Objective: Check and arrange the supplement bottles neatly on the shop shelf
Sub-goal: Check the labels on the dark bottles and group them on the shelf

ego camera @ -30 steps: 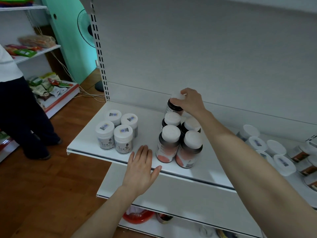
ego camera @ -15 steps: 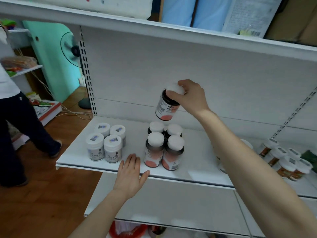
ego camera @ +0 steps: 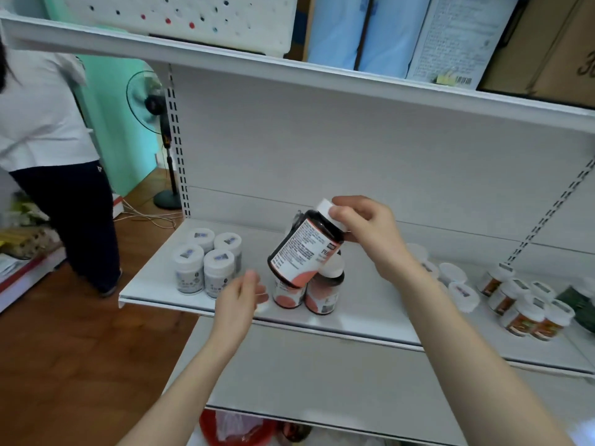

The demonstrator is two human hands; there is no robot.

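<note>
My right hand (ego camera: 367, 233) grips the white cap of a dark supplement bottle (ego camera: 302, 252) with an orange-and-white label, holding it tilted in the air above the shelf (ego camera: 154, 294). Under it stand more dark bottles (ego camera: 320, 292) of the same kind, partly hidden by the held one. My left hand (ego camera: 240, 300) hovers open just left of them, off the shelf's front edge, fingers relaxed. Several white jars (ego camera: 206, 262) with white lids form a square group at the shelf's left end.
Orange-labelled jars (ego camera: 528, 313) and white-lidded tubs (ego camera: 450, 275) crowd the shelf's right side. A person in a white top and dark trousers (ego camera: 54, 175) stands at the left by a floor fan (ego camera: 161, 136). An upper shelf (ego camera: 289, 72) carries boxes. A red bowl (ego camera: 235, 429) sits below.
My right hand has brought the lifted bottle lower and nearer, tipping it sideways so its label faces me. My left hand has risen off the shelf edge toward the bottle.
</note>
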